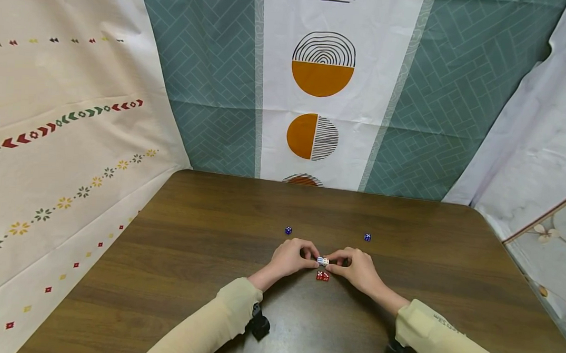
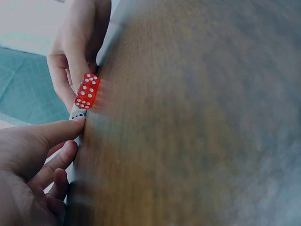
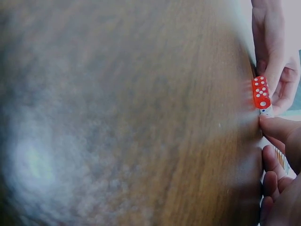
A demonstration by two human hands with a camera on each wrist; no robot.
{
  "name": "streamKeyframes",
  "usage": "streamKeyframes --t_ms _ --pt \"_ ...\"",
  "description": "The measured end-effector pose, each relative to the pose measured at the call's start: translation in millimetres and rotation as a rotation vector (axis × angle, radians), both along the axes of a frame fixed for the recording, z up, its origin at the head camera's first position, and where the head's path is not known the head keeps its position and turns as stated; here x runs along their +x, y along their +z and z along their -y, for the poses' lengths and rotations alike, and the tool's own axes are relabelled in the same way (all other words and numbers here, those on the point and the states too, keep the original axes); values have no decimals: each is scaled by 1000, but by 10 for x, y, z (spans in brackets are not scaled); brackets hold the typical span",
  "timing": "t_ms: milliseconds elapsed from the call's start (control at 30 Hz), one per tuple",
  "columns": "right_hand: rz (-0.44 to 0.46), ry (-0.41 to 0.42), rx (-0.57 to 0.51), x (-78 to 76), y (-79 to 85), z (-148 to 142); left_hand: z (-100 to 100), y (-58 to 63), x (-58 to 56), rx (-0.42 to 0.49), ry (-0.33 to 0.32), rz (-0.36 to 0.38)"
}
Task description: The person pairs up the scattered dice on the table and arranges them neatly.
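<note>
White dice (image 1: 323,261) with dark pips sit pinched between both hands, above two red dice (image 1: 323,275).

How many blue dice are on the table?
2. One blue die lies beyond the left hand, the other blue die beyond the right hand. The hands might hide more.

A dark brown wooden table (image 1: 189,256) carries everything here. Two red dice (image 1: 323,275) sit side by side near its middle, touching each other. Farther back lie two blue dice, one to the left (image 1: 288,230) and one to the right (image 1: 367,237), well apart.
</note>
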State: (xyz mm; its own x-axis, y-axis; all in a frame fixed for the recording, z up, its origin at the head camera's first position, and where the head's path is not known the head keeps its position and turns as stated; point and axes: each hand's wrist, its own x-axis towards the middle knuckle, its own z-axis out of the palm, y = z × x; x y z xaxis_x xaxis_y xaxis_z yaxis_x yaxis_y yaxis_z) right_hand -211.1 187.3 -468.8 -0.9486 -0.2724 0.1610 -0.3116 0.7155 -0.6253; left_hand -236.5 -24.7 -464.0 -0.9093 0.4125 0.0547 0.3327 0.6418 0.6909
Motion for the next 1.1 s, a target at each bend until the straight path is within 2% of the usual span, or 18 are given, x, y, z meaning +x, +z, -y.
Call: streamKeyframes --t_ms 1100 --pt "-8 22 -1 -23 -17 -22 5 -20 -17 15 -12 -26"
